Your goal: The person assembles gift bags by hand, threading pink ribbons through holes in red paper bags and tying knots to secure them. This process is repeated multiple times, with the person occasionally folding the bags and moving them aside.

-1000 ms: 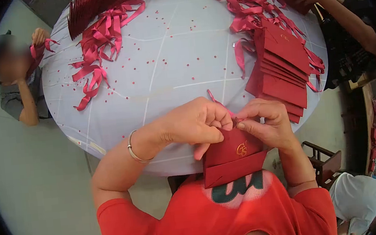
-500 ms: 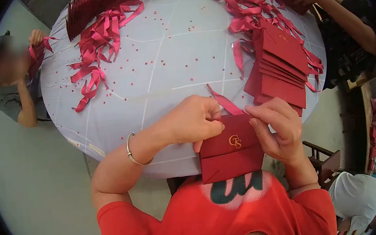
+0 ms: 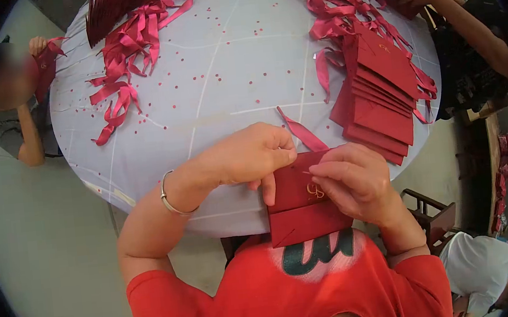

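Observation:
A dark red paper bag (image 3: 300, 224) with a gold monogram lies flat at the table's near edge, against my red shirt. My left hand (image 3: 260, 158) is closed on its upper left edge, with one finger lying down over the front. A pink ribbon (image 3: 302, 134) runs from the tabletop to the bag's top edge and goes out of sight there. Over the right side of the bag, my right hand (image 3: 357, 179) pinches a thin pink tip, which looks like the ribbon's end, close to a small dark hole. Part of the monogram is covered by the right fingers.
A fanned stack of red bags (image 3: 378, 110) lies to the right, with tangled pink ribbons (image 3: 337, 10) beyond. More ribbons (image 3: 134, 54) and bags (image 3: 129, 5) are at the far left. Small red dots litter the white tablecloth (image 3: 212, 107). Other people sit left and right, each handling bags.
My right hand has moved left from the bag's upper right corner to over the monogram. My left hand has shifted slightly left, and one finger now points down the bag's front.

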### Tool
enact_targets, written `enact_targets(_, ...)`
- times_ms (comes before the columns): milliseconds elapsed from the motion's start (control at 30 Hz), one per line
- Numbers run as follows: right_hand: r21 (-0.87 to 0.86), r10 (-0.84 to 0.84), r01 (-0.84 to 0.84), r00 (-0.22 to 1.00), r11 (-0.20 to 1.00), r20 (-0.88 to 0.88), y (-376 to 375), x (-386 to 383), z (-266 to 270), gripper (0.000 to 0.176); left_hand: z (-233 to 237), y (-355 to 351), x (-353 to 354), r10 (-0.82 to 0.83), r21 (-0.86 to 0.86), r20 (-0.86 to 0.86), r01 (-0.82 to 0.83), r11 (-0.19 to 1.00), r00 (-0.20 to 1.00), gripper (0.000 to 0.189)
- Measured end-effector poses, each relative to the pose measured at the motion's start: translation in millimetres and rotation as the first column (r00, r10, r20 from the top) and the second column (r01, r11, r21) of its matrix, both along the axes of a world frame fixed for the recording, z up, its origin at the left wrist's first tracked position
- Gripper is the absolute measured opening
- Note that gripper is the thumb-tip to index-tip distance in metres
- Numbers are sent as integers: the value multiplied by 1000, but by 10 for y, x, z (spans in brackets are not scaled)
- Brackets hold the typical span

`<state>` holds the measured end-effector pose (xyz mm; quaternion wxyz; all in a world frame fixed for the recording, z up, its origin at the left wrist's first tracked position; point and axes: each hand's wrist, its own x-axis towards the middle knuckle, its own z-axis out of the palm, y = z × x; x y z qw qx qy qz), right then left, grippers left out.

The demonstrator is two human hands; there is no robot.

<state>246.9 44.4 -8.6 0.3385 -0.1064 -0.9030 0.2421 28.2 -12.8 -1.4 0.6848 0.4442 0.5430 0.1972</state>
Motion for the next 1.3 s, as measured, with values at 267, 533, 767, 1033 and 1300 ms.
enact_targets(267, 121, 0, -3, 1000, 993, 28, -77, -102, -36, 24, 84, -16, 25, -20, 39, -28, 21, 999, 999, 22)
enact_targets(533, 122, -35, 17, 988, 992, 148, -143, -146, 58, 18, 106, -62, 57, -15, 62, -70, 19, 998, 997, 20)
enact_targets(767, 130, -63, -3, 865, 991, 499, -211, -240, 314, 10, 112, -75, 87, 3, 124, -92, 8, 992, 996, 20)
enact_targets(1033, -32, 9, 9, 861, 999, 508, -65, -372, 236, 7, 108, -75, 63, 1, 83, -74, 5, 997, 997, 19)
enact_targets(1300, -584, 364, -87, 852, 807, 376, 307, -290, 288, 9, 107, -129, 104, -64, 149, -20, 66, 987, 998, 16)
